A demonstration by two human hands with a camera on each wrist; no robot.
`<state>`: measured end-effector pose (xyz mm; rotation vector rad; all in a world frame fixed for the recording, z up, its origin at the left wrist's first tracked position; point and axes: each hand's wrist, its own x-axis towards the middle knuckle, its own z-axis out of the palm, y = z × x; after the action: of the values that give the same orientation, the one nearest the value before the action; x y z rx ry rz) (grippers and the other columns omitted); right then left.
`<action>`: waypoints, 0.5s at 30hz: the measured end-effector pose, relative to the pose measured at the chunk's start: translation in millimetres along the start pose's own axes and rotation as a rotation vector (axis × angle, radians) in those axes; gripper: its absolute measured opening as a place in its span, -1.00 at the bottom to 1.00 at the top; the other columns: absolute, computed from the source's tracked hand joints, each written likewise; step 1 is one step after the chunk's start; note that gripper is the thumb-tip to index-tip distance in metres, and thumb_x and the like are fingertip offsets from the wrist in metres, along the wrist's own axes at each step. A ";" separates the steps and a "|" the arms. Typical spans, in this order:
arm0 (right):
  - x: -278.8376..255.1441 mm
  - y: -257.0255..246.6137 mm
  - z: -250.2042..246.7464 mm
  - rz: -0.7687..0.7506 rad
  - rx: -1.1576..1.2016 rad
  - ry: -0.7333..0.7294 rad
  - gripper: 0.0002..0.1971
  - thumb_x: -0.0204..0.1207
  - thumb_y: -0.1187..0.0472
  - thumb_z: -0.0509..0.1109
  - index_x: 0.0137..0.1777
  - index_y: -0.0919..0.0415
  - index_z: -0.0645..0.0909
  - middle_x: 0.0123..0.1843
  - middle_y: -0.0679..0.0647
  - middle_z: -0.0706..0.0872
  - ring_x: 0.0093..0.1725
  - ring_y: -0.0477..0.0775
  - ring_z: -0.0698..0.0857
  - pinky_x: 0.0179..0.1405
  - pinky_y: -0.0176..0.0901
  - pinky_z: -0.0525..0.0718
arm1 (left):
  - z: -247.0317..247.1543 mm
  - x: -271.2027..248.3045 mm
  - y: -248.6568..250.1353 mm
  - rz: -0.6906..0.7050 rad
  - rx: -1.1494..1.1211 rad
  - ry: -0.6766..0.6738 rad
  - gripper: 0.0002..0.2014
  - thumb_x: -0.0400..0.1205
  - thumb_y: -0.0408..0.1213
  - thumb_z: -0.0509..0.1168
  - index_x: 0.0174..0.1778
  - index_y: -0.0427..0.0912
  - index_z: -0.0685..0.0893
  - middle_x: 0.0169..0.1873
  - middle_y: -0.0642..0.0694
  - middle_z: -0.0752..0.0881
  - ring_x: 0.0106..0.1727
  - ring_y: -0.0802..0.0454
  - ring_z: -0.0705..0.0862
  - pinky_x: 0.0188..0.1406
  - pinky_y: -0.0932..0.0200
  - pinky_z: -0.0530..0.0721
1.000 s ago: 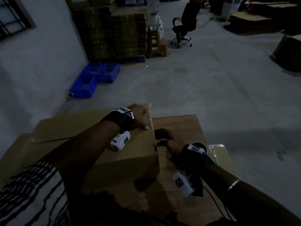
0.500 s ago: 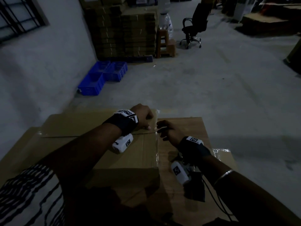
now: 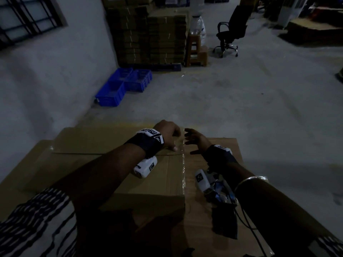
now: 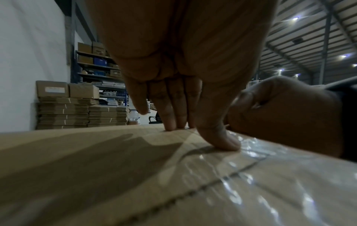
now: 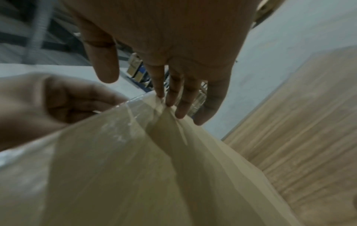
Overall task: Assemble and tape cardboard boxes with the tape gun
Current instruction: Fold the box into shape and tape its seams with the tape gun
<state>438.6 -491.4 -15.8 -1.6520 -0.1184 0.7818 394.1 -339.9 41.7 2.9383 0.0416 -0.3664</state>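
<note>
On the near side of a dim warehouse floor, a cardboard box [image 3: 148,175] was seen lying on further flattened cardboard [image 3: 222,216], which served as the surface. A strip of clear tape [image 3: 183,164] was laid along the box's right edge, running from near to far. The left hand [image 3: 167,134] was pressed onto the box top at the far end of the tape, fingers [image 4: 172,110] straight and fingertips down, the thumb [image 4: 218,134] flattened against the tape's edge. The right hand [image 3: 194,140] was held just right of it, fingers [image 5: 173,91] spread and relaxed, their tips touching the taped far corner; nothing was gripped by either hand. No tape gun could be made out with certainty.

Beyond, bare grey concrete floor [image 3: 241,108] was spread wide. Against the left wall, blue plastic crates [image 3: 122,86] were set, and behind them tall stacks of flat cartons [image 3: 148,34]. A wooden stool [image 3: 194,51] carrying a water bottle [image 3: 199,28] and a black office chair [image 3: 232,32] were placed farther right.
</note>
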 end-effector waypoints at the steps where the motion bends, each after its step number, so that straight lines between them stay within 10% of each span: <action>1: 2.4 -0.9 -1.2 0.009 -0.001 0.000 -0.53 0.72 0.40 0.14 0.61 0.13 0.41 0.32 0.09 0.52 0.28 0.16 0.55 0.19 0.17 0.49 | 0.6 -0.1 -0.9 0.000 -0.003 0.009 -0.24 0.28 -0.05 0.67 0.42 -0.11 0.61 0.34 -0.06 0.67 0.32 -0.04 0.65 0.33 0.09 0.60; 9: 15.9 -8.4 -13.8 -0.094 -0.006 0.189 -0.45 0.57 0.42 0.30 0.58 0.14 0.50 0.52 0.14 0.55 0.52 0.26 0.50 0.27 0.11 0.49 | 4.0 -2.1 -3.4 0.002 -0.043 0.035 -0.19 0.27 -0.04 0.68 0.45 -0.12 0.57 0.34 -0.07 0.66 0.31 -0.04 0.65 0.33 0.05 0.61; 15: 9.2 -17.1 5.6 -0.112 -0.083 0.022 -0.41 0.69 0.40 0.20 0.72 0.15 0.29 0.73 0.19 0.29 0.71 0.22 0.25 0.43 -0.03 0.27 | 7.1 1.2 -0.7 0.000 -0.001 0.029 -0.21 0.31 -0.06 0.66 0.47 -0.12 0.55 0.37 -0.09 0.63 0.32 -0.08 0.63 0.32 0.01 0.61</action>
<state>448.4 -478.0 -4.4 -1.7160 -0.2285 0.6809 393.6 -340.5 34.5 2.9427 0.0463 -0.3238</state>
